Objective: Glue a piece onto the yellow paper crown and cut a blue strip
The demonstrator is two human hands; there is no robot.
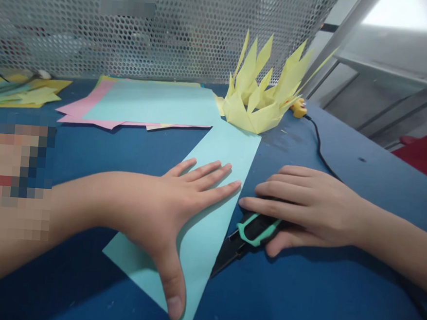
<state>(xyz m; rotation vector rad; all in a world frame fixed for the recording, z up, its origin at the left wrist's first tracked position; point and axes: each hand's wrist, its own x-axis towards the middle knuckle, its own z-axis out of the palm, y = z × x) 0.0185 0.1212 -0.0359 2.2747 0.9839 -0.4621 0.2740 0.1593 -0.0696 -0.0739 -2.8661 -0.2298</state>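
Note:
My left hand (167, 200) lies flat with its fingers spread on a long light-blue paper strip (208, 237), which runs slantwise across the table. To its right, my right hand (305, 210) is closed around a black and teal utility knife (258, 229). The knife points down and left, and its blade tip meets the strip's right edge near the lower end. Behind the strip's far end stands a yellow paper piece (255, 114) with many pointed, leaf-like spikes, close to or touching the strip.
Stacked pink, yellow and light-blue sheets (155, 102) lie at the back of the blue table (298, 302). More yellow paper (38, 96) is at far left. A yellow object (298, 108) with a black cord (320, 148) sits at back right. Perforated metal mesh (193, 32) rises behind.

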